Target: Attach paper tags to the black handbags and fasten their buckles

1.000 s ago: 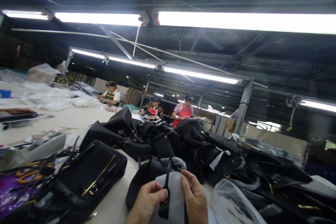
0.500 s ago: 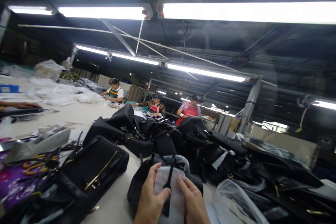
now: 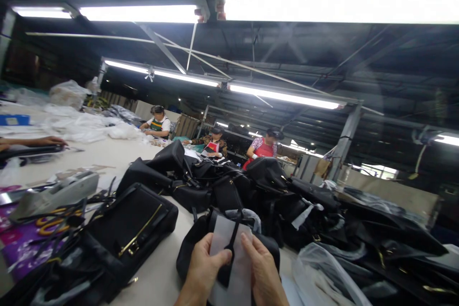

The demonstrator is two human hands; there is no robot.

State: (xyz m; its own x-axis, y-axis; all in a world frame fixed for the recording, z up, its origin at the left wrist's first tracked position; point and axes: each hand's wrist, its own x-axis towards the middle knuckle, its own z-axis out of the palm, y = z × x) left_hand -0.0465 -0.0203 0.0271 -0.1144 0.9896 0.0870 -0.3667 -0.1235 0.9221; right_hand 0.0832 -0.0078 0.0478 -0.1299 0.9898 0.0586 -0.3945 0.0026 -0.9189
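My left hand (image 3: 205, 264) pinches the left side of a thin white wrapping sheet (image 3: 236, 277), its thumb pressing on a black strap with a wide tag-like end (image 3: 225, 267). On the sheet's right edge, my right hand (image 3: 264, 267) is closed, thumb on the front and fingers partly hidden behind. The strap runs down over the sheet from a black handbag (image 3: 190, 248) that stands on the table just beyond my hands. Pale wrapping covers part of that bag's handle (image 3: 251, 215).
More black handbags (image 3: 229, 191) are heaped beyond and to the right. Another bag with a gold zip (image 3: 143, 215) lies left, near a grey tape dispenser (image 3: 60, 196) and orange-handled scissors (image 3: 53, 222). A clear plastic bag (image 3: 322, 272) sits right. Several co-workers are farther off; another person's hand (image 3: 50, 141) is at left.
The sheet's top edge now stands higher and flatter above my left hand, which has shifted slightly down and left. My right hand still grips the right edge.
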